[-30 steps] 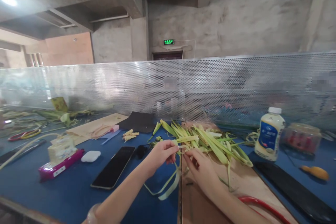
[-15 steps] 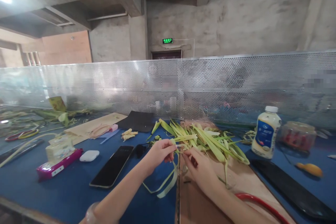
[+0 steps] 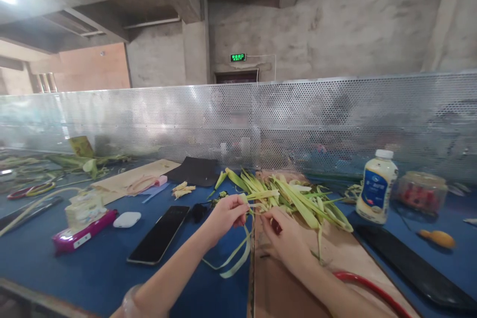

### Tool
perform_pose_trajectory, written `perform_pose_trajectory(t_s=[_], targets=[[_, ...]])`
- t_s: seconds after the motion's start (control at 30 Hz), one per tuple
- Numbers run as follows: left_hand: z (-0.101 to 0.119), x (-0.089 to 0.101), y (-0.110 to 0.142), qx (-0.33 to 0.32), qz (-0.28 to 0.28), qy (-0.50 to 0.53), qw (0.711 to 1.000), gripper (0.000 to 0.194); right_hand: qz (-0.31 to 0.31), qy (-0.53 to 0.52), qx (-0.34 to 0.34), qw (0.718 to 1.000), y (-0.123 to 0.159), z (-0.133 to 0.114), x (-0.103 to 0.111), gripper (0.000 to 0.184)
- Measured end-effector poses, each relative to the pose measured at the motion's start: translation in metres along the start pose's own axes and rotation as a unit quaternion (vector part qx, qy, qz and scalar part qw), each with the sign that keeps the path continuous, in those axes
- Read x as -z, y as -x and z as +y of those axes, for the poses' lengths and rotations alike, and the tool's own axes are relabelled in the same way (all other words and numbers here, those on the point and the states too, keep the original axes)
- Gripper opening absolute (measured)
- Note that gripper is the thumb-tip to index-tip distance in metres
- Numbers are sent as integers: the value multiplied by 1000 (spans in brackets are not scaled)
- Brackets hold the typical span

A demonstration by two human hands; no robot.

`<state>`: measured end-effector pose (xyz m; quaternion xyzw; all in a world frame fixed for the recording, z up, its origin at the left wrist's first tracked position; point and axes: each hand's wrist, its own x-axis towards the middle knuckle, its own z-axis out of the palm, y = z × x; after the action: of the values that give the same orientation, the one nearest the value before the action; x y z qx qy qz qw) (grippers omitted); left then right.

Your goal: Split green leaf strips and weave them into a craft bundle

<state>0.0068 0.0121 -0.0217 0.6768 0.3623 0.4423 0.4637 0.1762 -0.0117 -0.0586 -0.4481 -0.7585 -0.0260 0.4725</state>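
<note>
My left hand [image 3: 229, 216] is closed in a pinch on a narrow pale green husk strip [image 3: 237, 269], which curls down below it over the blue table. Beside it, my right hand [image 3: 283, 238] has thumb and fingertips together at the strip's short end, between the two hands. The fingers partly hide that end. Just beyond both hands lies a loose pile of green and yellowish husk leaves [image 3: 298, 203], spread over a brown board [image 3: 279, 293]. A red curved handle or tube [image 3: 367, 283] lies partly under my right forearm.
Left on the blue table are a black phone [image 3: 160, 236], a white case [image 3: 127, 219] and a magenta box [image 3: 84, 233]. A milk bottle [image 3: 376, 189], a clear jar [image 3: 421, 194], a long black object [image 3: 413, 268] and an orange-handled tool [image 3: 437, 238] stand right. A perforated metal screen [image 3: 179, 124] runs behind.
Both hands stay almost in place, still pinching the strip. The right fingers have shifted slightly, and the hanging loop of the strip has moved a little left.
</note>
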Motion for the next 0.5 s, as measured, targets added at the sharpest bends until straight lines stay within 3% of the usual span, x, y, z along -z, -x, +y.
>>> perform_pose_trajectory(t_s=[0.23, 0.33, 0.5], targets=[[-2, 1, -1, -5, -5, -17, 1000, 24, 42, 0, 0, 999, -1, 3, 1, 10], [-2, 1, -1, 0, 1, -12, 1000, 24, 74, 8, 41, 996, -1, 1, 3, 15], [-5, -5, 1, 5, -33, -6, 999, 25, 69, 50, 96, 992, 0, -3, -2, 11]])
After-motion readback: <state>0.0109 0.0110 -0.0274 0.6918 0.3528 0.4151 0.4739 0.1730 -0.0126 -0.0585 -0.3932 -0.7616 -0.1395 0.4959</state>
